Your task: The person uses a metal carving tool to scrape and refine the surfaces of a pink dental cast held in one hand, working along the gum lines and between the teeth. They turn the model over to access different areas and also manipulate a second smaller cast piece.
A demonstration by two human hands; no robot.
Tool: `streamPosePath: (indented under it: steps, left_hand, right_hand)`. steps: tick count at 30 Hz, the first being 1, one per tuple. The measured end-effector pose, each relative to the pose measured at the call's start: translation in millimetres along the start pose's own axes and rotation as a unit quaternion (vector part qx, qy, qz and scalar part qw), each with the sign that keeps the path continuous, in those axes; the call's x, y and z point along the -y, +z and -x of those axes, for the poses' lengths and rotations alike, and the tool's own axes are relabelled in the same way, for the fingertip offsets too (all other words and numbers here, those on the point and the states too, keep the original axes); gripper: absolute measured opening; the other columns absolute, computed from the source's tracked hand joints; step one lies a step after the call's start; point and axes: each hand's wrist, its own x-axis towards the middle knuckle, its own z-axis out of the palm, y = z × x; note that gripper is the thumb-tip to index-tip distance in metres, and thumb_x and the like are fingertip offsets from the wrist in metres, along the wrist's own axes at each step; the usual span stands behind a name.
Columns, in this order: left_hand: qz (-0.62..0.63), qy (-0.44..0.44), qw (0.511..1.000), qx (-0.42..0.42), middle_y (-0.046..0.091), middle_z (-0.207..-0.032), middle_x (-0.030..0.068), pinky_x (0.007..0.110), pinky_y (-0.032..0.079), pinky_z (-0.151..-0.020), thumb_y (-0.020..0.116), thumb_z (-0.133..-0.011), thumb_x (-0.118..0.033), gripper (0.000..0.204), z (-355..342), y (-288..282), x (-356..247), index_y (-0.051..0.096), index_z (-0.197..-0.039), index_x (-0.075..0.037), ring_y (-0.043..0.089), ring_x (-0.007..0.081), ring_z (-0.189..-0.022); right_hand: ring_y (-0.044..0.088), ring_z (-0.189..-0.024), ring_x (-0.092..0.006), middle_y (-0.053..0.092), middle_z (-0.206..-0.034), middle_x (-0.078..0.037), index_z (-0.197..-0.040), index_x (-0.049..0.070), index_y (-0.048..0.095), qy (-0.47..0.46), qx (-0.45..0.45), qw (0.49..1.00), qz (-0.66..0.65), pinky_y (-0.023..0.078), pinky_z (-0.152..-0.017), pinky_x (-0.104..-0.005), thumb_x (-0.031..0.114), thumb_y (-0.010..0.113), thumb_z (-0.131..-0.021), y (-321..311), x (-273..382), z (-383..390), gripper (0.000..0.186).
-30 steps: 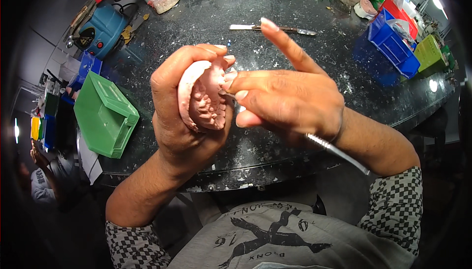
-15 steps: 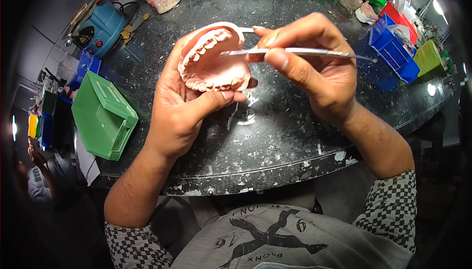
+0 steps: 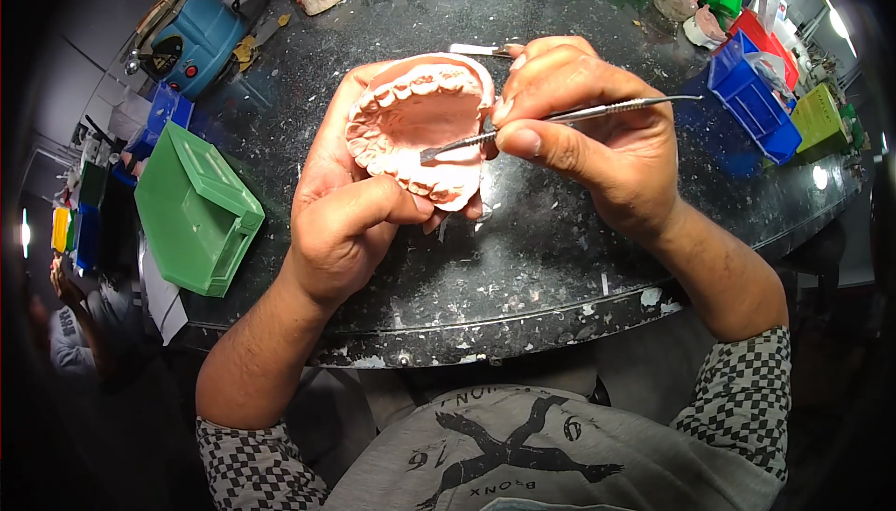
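The left hand [image 3: 341,217] is closed around a pink plaster dental model, horseshoe-shaped with rows of teeth [image 3: 434,124], and supports it above a black, white-speckled worktable [image 3: 541,268]. I take this model as the centre of the clock. The thumb lies along its edge at six o'clock, and the curve of the tooth arch points to nine o'clock.

At three o'clock is the right hand [image 3: 602,138], which pinches a slim silver metal instrument [image 3: 625,107] between thumb and fingers. One end of this instrument reaches into the model, near the inner side of the lower tooth row; I cannot tell if it touches the plaster. The other end points to about three o'clock.

On the table, at one o'clock, lies a tool with white handle [image 3: 476,49], partly hidden by the right hand. An open green plastic bin [image 3: 187,203] stands between eight and nine o'clock, a blue machine with red button [image 3: 201,40] at ten, and a blue plastic bin [image 3: 747,100] at three, beyond the hand.
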Motion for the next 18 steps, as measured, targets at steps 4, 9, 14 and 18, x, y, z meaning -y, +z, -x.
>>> streamPosePath:
  steps: [4,9,14,18]
  left_hand:
    - [0.027,0.020,0.999,-0.024,0.060,-0.116,0.0214,0.029,0.054,-0.063,0.048,-0.065,0.006,0.072,1,4,2,0.032,-0.136,0.005,0.069,0.0279,-0.084]
    - [0.002,0.014,0.998,0.061,0.055,-0.123,0.0210,0.032,0.057,-0.072,0.054,-0.071,0.001,0.071,1,-12,3,0.029,-0.137,0.003,0.066,0.0251,-0.091]
    - [-0.027,0.068,0.997,0.038,0.050,-0.130,0.0179,0.032,0.055,-0.083,0.072,-0.077,-0.001,0.084,2,2,9,0.019,-0.142,-0.002,0.062,0.0218,-0.104]
    - [-0.067,0.103,0.992,-0.015,0.050,-0.123,0.0158,0.029,0.058,-0.069,0.075,-0.073,-0.007,0.096,0,12,10,0.017,-0.149,-0.005,0.064,0.0204,-0.091]
  right_hand:
    - [0.062,-0.092,-0.0190,0.071,-0.089,-0.006,-0.087,0.006,0.072,0.018,0.002,1.000,-0.026,0.039,-0.102,-0.0429,0.010,0.078,-0.081,3,2,1,0.010]
    - [0.063,-0.091,-0.0216,0.071,-0.090,-0.009,-0.086,0.003,0.071,0.032,-0.004,0.996,-0.082,0.045,-0.096,-0.0423,0.007,0.077,-0.081,6,1,3,0.009]
    - [0.063,-0.090,-0.0227,0.070,-0.089,-0.011,-0.086,0.002,0.071,0.034,0.002,0.991,-0.132,0.048,-0.092,-0.0403,0.005,0.076,-0.082,6,1,1,0.008]
    - [0.064,-0.090,-0.0223,0.069,-0.088,-0.011,-0.087,0.001,0.071,0.036,0.001,0.993,-0.113,0.050,-0.089,-0.0381,0.007,0.076,-0.083,4,2,3,0.008]
